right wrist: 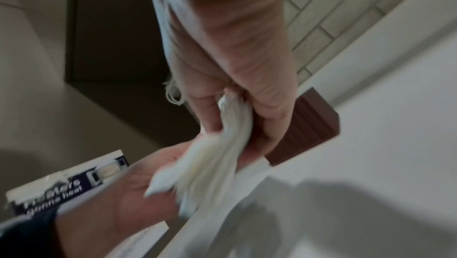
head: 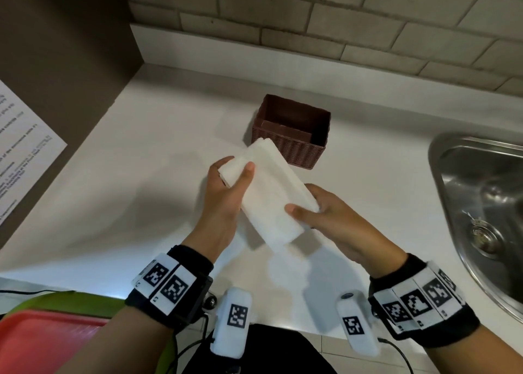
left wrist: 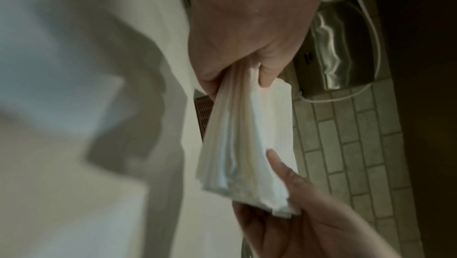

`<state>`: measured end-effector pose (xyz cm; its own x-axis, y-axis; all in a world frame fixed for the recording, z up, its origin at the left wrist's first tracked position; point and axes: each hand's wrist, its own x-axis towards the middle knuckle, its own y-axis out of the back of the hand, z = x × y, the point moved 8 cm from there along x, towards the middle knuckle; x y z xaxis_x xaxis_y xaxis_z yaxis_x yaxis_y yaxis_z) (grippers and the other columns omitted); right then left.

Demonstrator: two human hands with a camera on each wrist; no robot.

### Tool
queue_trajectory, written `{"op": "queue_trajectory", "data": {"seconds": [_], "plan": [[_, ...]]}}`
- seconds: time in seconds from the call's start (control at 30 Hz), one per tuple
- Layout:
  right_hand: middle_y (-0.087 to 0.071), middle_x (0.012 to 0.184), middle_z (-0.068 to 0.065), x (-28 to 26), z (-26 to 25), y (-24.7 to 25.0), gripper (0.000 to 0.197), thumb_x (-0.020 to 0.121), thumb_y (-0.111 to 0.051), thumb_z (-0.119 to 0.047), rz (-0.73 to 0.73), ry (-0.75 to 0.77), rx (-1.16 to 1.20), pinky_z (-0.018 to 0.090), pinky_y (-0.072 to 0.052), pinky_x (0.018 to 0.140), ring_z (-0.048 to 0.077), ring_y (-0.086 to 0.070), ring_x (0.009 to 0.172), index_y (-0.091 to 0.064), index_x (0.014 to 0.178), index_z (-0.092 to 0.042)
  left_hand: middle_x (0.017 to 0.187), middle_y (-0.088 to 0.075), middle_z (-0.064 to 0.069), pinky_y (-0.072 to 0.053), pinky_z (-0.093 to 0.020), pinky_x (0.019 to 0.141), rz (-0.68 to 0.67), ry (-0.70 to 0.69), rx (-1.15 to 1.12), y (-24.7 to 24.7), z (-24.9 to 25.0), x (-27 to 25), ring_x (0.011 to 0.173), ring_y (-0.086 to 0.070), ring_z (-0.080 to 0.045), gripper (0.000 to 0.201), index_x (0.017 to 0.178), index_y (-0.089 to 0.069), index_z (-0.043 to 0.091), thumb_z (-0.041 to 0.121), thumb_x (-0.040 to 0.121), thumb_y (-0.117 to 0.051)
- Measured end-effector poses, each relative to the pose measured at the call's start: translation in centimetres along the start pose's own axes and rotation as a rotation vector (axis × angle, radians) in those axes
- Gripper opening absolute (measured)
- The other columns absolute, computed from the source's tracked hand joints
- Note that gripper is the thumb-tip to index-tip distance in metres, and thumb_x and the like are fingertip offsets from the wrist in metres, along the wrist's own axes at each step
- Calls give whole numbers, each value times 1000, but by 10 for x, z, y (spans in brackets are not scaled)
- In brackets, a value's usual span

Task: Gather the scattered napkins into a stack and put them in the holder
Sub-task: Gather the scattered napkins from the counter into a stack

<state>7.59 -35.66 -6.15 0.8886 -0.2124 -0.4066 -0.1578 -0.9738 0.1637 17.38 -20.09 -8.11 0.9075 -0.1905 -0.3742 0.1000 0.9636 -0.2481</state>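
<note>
In the head view a printed sheet (head: pixel 27 158) is stuck on the dark panel at the left edge of the frame, but its lines are too small and blurred to read. In the right wrist view, at the lower left, a dark blue band on a white sheet (right wrist: pixel 74 186) carries white letters, too blurred to read with certainty. The wristbands (head: pixel 167 284) show only black-and-white square code marks, no words.

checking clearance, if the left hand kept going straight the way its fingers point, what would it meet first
Probably the brown holder. The left hand grips the napkin stack, fingers pointing up-counter toward the holder's near wall. Depth is unclear, so it might pass just left of it.
</note>
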Motion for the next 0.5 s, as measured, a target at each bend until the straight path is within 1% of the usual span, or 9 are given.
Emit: {"op": "queue_trajectory", "data": {"seconds": [0.03, 0.1, 0.17, 0.23, 0.27, 0.33, 0.4, 0.47, 0.5], "plan": [[-69, 120, 3, 0, 0, 4, 37, 90, -65, -25, 41, -2, 115, 36, -54, 93, 21, -67, 110, -56, 125, -17, 117, -67, -8, -58, -36, 84, 20, -8, -37, 2, 1, 2, 106, -67, -23, 47, 130, -49, 12, 25, 90, -68], [-69, 123, 3, 0, -1, 0, 37, 93, -60, -25, 34, -13, 393, 34, -50, 98, 20, -65, 115, -57, 127, -12, 123, -65, -14, -59, -32, 79, 38, 3, -104, 0, -1, 2, 109, -67, -27, 44, 133, -46, 7, 23, 95, -61], [-67, 128, 2, -2, -4, -12, 37, 97, -51, -30, -25, -37, 548, 36, -47, 103, 18, -62, 119, -56, 130, -14, 128, -64, -16, -59, -38, 86, -1, 50, -173, -6, -6, -4, 113, -66, -29, 45, 138, -43, 6, 22, 97, -56], [-65, 131, 1, -1, -5, -16, 38, 100, -45, -31, -38, -11, 544, 35, -49, 103, 18, -61, 121, -53, 134, -16, 130, -63, -14, -56, -45, 93, -66, 83, -219, -12, -10, -10, 116, -64, -28, 50, 140, -42, 8, 23, 94, -58], [-65, 131, 1, -1, -6, -14, 38, 100, -44, -31, -20, 12, 512, 34, -50, 101, 18, -61, 121, -51, 135, -17, 128, -64, -11, -55, -46, 93, -70, 82, -200, -12, -10, -11, 114, -65, -26, 48, 137, -44, 11, 24, 94, -59], [-66, 129, -1, -1, -9, -7, 39, 100, -45, -30, 17, 41, 443, 32, -52, 98, 16, -63, 119, -50, 137, -18, 115, -65, -3, -55, -43, 92, -23, 46, -112, -4, -6, -10, 106, -65, -20, 30, 122, -45, 20, 26, 96, -59], [-66, 128, -3, -2, -12, -1, 39, 99, -46, -30, 33, 59, 378, 30, -52, 98, 14, -63, 118, -50, 136, -19, 99, -65, 4, -54, -37, 86, 7, -2, -46, 3, 0, -6, 97, -63, -14, 21, 109, -44, 29, 29, 95, -59], [-66, 128, -5, -1, -10, 4, 39, 98, -48, -33, 57, 57, 331, 30, -51, 100, 12, -64, 117, -51, 135, -20, 91, -65, 7, -51, -22, 75, 6, -43, 31, 5, 1, -4, 88, -61, -9, 18, 108, -45, 27, 30, 96, -58], [-66, 128, -5, 1, -6, 7, 42, 96, -53, -37, 87, 39, 326, 33, -50, 102, 13, -63, 117, -50, 135, -21, 90, -63, 7, -48, -14, 68, 2, -65, 92, 4, 1, -5, 84, -59, -7, 17, 108, -46, 24, 30, 97, -57]]}}
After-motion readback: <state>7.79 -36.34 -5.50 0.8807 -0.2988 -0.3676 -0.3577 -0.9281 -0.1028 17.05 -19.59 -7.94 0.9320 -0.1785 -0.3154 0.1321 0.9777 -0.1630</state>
